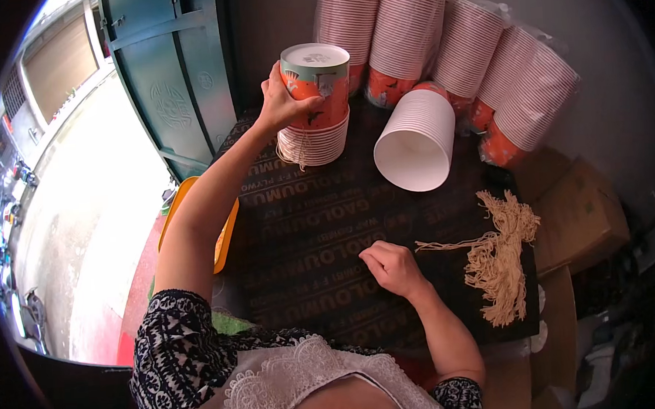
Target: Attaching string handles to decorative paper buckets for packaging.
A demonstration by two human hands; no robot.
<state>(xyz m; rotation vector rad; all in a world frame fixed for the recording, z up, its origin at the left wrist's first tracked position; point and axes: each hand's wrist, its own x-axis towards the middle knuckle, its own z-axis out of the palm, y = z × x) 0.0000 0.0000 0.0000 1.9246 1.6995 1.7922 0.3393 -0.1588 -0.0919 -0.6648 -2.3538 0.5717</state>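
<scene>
Cup stack [331, 97] at twelve o'clock was orange with teal band, strings [502, 254] at four were cream, desk [313, 279] was black with brown lettering, sleeve [173, 346] at eight showed black-and-white pattern

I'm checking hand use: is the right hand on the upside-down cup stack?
No, the left hand grips the cup stack, while the right hand is nearer the cord bundle.

Harsh glare left, dim right

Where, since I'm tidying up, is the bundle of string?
In the head view, the bundle lies on the dark table, right of the right hand.
</scene>
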